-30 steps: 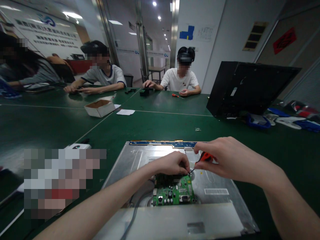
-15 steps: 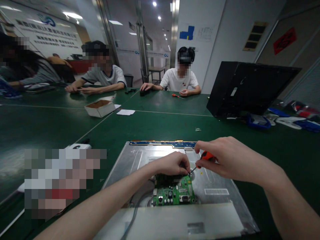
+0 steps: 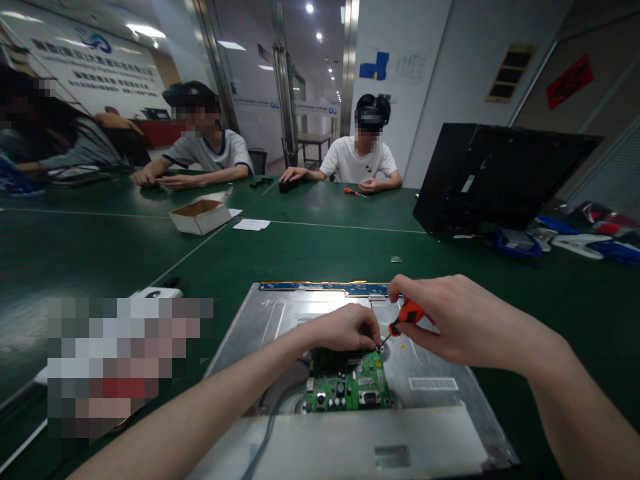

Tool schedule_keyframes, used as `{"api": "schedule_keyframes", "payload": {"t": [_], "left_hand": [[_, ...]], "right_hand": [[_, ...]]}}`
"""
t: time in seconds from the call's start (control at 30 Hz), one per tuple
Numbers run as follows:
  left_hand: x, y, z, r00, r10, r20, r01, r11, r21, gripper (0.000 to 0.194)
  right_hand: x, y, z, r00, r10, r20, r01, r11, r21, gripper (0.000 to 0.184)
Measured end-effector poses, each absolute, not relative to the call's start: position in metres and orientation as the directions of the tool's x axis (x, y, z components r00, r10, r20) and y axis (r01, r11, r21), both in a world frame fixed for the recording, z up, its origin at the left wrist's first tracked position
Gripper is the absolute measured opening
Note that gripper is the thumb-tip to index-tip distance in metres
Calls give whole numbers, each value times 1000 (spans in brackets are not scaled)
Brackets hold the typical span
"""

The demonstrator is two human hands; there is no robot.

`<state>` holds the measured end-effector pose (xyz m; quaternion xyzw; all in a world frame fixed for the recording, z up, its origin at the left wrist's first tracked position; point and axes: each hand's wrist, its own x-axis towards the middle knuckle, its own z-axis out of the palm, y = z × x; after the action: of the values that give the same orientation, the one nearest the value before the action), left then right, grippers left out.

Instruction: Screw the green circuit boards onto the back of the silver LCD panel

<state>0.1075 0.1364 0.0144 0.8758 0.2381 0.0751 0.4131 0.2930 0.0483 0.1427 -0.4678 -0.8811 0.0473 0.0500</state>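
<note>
A green circuit board lies on the metal back of a display panel. My right hand grips an orange and black screwdriver, its shaft slanting down to the upper right corner of the board. Close to that tip, my left hand has thumb and fingers closed together at the board's top edge; whatever they pinch is too small or hidden to name. A blue circuit strip runs along the panel's far edge. A grey cable curves down from the board's left side over a pale cover.
A large black monitor housing stands at the right, with blue-and-white items beside it. An open white box and papers lie at the left middle. Several people sit across the green table; one has another screwdriver in front.
The screwdriver handle has shifted slightly left and stands a little steeper, with my right fingers looser around it. My left hand stays in place.
</note>
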Motion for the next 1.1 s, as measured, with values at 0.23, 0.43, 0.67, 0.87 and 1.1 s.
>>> {"api": "schedule_keyframes", "payload": {"t": [0.23, 0.43, 0.67, 0.87, 1.1], "left_hand": [[108, 135, 17, 868, 491, -71, 373, -553, 745, 12], [108, 136, 14, 868, 492, -69, 365, -536, 761, 14], [108, 135, 17, 860, 505, -76, 375, -524, 765, 11], [108, 132, 18, 874, 483, -62, 347, -528, 775, 11], [109, 130, 22, 878, 478, -43, 356, -591, 724, 9]], "right_hand": [[291, 48, 143, -537, 843, 34, 837, 537, -109, 18], [291, 48, 143, -554, 832, 44, 823, 554, -126, 13], [291, 48, 143, -560, 828, 41, 822, 561, -101, 16], [290, 47, 144, -559, 828, 45, 824, 560, -86, 7], [291, 46, 145, -566, 823, 39, 816, 567, -113, 17]]}}
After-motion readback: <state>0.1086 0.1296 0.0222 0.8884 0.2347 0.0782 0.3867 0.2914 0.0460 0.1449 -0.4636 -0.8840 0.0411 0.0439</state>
